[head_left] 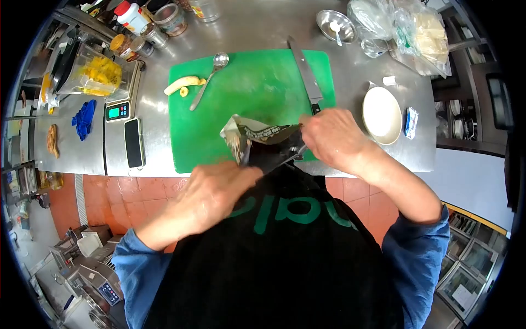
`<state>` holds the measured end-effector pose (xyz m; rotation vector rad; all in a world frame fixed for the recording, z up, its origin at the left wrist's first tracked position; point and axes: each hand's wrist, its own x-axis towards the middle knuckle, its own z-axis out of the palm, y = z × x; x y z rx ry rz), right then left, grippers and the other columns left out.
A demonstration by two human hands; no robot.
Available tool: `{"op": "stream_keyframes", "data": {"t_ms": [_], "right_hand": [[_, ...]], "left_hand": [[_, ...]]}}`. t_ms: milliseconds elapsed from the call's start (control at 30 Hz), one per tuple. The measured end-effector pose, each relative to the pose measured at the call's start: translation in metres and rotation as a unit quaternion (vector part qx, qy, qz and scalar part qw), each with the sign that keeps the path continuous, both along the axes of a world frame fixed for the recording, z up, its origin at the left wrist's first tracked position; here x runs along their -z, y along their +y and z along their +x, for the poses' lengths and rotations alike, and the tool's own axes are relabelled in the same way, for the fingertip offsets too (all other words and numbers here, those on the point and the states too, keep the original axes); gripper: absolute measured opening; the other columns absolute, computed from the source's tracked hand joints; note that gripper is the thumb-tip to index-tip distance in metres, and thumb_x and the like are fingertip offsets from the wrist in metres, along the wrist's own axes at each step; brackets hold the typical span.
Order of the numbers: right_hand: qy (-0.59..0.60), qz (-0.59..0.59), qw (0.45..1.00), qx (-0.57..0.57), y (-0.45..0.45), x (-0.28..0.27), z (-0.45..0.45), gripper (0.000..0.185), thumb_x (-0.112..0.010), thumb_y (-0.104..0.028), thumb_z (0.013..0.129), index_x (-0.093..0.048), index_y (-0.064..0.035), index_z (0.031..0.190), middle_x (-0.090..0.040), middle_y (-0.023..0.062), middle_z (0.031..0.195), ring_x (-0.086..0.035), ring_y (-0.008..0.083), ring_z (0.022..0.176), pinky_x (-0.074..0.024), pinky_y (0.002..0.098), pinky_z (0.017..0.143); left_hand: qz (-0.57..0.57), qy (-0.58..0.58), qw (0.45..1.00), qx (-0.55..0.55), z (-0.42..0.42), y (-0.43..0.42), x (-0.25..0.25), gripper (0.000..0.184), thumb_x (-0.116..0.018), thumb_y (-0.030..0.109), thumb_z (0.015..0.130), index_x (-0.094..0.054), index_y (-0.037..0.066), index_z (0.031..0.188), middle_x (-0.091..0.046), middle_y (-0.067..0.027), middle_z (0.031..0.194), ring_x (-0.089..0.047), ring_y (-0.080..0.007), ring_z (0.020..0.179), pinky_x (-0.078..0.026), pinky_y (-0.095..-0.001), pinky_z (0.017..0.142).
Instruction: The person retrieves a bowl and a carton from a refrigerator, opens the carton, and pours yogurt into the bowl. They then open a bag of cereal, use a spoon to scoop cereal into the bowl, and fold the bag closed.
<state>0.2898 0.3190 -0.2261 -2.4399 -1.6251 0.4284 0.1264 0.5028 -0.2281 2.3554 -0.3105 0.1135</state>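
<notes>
In the head view, I grip an open, printed pouch (269,143) between my two hands, over the near edge of the green cutting board (249,98) and just in front of my black apron (274,257). My left hand (211,193) is closed on the pouch's near-left side; its fingers are slightly blurred, so I cannot tell exactly how each one sits. My right hand (335,136) pinches the pouch's right edge. The mouth gapes, showing a dark inside, but I cannot make out what it contains.

Just beyond my right hand, a knife (306,72) lies along the right part of the board, its blade pointing away from me and its tip past the far edge. On the board's left part, a metal spoon (206,82) lies aslant beside a pale, banana-like piece (181,85), with a smaller piece (183,91) near it.

To the right of the board, a white bowl (382,114) rests on the steel counter (350,66), with a small blue-and-white packet (411,122) beside it. To the left, a phone (133,143) lies near the digital scale (118,112), and a crumpled blue item (84,119) lies farther left. Beyond these stands a clear container (93,74) holding yellow pieces (103,73).
</notes>
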Motion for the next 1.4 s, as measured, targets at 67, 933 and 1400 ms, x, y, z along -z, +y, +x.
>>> {"op": "stream_keyframes", "data": {"t_ms": [67, 933, 1400], "right_hand": [[0.001, -0.01, 1.0, 0.013, 0.003, -0.007, -0.001, 0.008, -0.057, -0.006, 0.076, -0.053, 0.0004, 0.076, -0.055, 0.017, 0.057, -0.057, 0.0381, 0.06, -0.0429, 0.0474, 0.055], [0.016, -0.151, 0.953, -0.261, 0.022, 0.019, 0.001, 0.009, -0.062, -0.012, 0.064, -0.062, -0.0029, 0.063, -0.059, 0.011, 0.066, -0.059, 0.0274, 0.067, -0.0486, 0.0377, 0.058], [0.177, 0.185, 0.966, -0.021, -0.038, 0.081, 0.002, 0.029, -0.064, -0.01, 0.076, -0.058, -0.003, 0.104, -0.062, 0.012, 0.094, -0.062, 0.027, 0.081, -0.0488, 0.0394, 0.076]], "left_hand": [[0.038, -0.023, 0.997, 0.062, -0.001, -0.003, -0.012, 0.036, -0.062, -0.003, 0.063, -0.057, 0.0, 0.098, -0.057, -0.0076, 0.07, -0.056, -0.0236, 0.064, -0.046, -0.0352, 0.055], [-0.179, -0.131, 0.974, -0.039, 0.033, -0.003, -0.005, 0.03, -0.064, 0.0, 0.072, -0.061, 0.003, 0.102, -0.059, -0.0086, 0.11, -0.06, -0.0235, 0.091, -0.05, -0.0312, 0.077], [-0.555, 0.337, 0.706, -0.283, 0.035, -0.022, 0.186, 0.049, -0.057, 0.031, 0.091, -0.048, -0.005, 0.124, -0.058, -0.0121, 0.114, -0.053, -0.0183, 0.104, -0.04, -0.0301, 0.091]]}}
